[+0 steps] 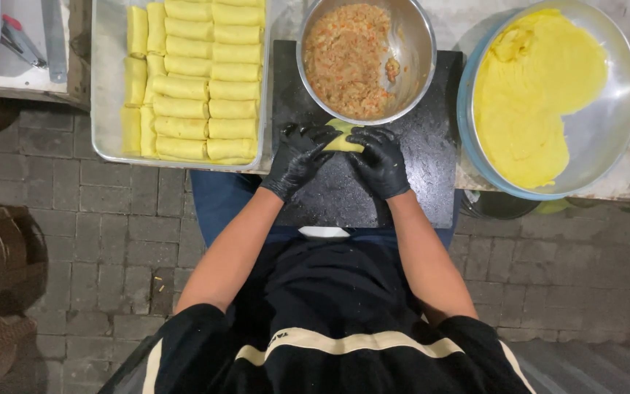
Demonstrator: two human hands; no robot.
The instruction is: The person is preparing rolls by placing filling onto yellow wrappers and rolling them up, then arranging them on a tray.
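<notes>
Head view: both black-gloved hands, left hand (297, 157) and right hand (380, 160), pinch a yellow wrap (344, 137) on the black board (432, 146), just below the filling bowl (413, 58). Risk, as judged: the thin skin may tear or leak filling under excess finger pressure. The wrap appears pale yellow, soft, partly folded.

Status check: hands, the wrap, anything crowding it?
Left hand and right hand, both gloved, closed on yellow roll. Roll on black board. Filling bowl right behind it.
</notes>
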